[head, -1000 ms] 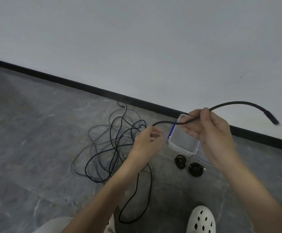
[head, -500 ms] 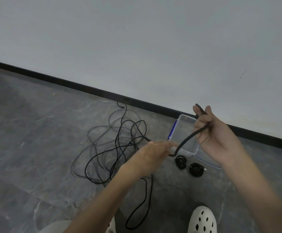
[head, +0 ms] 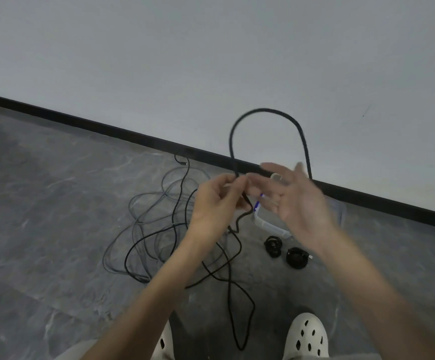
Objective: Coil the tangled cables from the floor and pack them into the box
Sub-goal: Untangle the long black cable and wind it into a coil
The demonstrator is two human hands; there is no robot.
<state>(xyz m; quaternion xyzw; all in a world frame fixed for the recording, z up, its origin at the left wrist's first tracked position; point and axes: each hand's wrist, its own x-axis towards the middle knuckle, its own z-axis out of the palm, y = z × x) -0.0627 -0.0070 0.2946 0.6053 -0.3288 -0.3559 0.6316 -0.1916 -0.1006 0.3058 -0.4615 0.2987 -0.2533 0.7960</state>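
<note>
A thick black cable (head: 263,110) stands up in a tall loop in front of the wall. My left hand (head: 216,203) pinches it at the loop's left foot. From there the cable drops to the floor and trails toward my feet. My right hand (head: 297,203), blurred, is spread with straight fingers, and the loop's right side runs down behind it. The clear plastic box (head: 265,224) with a blue latch sits on the floor behind my hands, mostly hidden. The tangle of black and grey cables (head: 159,224) lies left of the box.
Two small coiled black cables (head: 273,246) (head: 297,257) lie on the floor in front of the box. My white perforated shoes (head: 308,339) are at the bottom edge. A black skirting board (head: 107,131) runs under the white wall.
The cable has gone from a straight stretch between my hands to an upright loop. My hands have come together, and the right hand has opened its fingers.
</note>
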